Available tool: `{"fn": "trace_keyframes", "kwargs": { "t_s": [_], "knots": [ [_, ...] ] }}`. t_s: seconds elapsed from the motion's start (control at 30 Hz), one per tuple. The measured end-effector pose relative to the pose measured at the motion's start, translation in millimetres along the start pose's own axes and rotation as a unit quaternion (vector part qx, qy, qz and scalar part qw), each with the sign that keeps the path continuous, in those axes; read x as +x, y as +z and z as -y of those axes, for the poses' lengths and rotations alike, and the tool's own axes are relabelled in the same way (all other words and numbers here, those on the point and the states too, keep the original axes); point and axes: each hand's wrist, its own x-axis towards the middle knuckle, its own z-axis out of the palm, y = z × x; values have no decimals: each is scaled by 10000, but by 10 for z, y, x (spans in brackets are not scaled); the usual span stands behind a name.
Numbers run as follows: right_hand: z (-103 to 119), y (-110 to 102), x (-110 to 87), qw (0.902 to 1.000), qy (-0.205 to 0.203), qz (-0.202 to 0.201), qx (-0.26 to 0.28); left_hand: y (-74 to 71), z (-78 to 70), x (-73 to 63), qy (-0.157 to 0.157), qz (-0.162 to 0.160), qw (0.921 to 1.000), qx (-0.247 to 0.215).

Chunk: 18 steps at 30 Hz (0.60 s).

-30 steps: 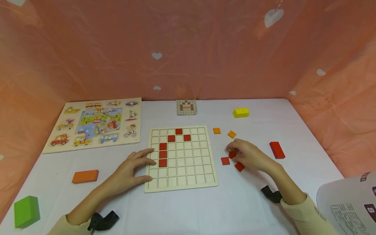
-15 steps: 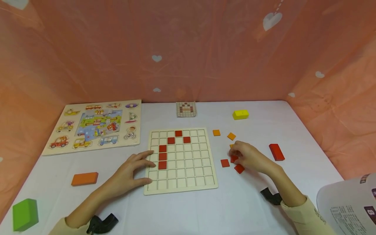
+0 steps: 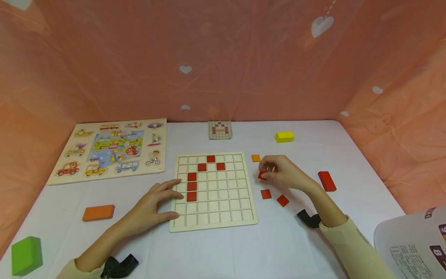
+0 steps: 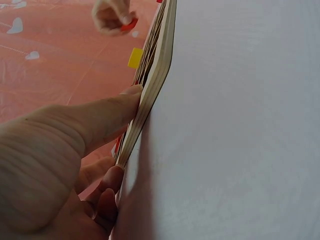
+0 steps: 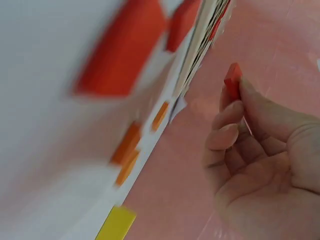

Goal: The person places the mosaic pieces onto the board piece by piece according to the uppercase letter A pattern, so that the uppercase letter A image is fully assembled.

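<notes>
My right hand (image 3: 287,172) pinches a small red square tile (image 3: 262,176) between thumb and fingertips, just off the right edge of the wooden grid board (image 3: 226,215). The right wrist view shows the same tile (image 5: 233,80) lifted off the table. My left hand (image 3: 151,203) rests its fingers and thumb along the board's left edge, all fairly straight. Several red tiles (image 3: 192,186) sit in the board's cells, forming a slanted and upright line. Two loose red tiles (image 3: 266,194) lie below the right hand. One orange tile (image 3: 256,158) shows beyond it; other orange tiles (image 5: 126,144) appear in the right wrist view.
A small pattern card (image 3: 220,130) lies behind the board. At the back left is a picture puzzle (image 3: 158,162). Around the table stand yellow (image 3: 284,136), red (image 3: 327,181), orange (image 3: 98,213) and green blocks (image 3: 26,256). A white container (image 3: 411,240) occupies the right front.
My right hand has picked a red tile from the loose group and moved it left and slightly back, toward the board. My left hand stays at the board's edge.
</notes>
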Motion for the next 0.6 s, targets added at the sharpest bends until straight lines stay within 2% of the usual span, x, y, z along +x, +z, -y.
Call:
{"fn": "trace_keyframes", "kwargs": {
  "t_s": [0.1,0.23,0.33,0.47,0.6],
  "knots": [
    [79,64,206,9995,-238,135,152,0,1,0,2,-12,10000,13],
    [169,207,470,9967,-576,525,222,0,5,-9,-29,-27,10000,48],
    [210,306,620,9942,-660,801,291,1,7,-14,-58,-26,10000,31],
    [211,378,731,9922,-577,1039,381,4,8,-12,-93,-2,9999,-38],
    [201,393,757,9919,-483,1134,320,6,7,-3,-85,-1,10000,-38]
  ]
}}
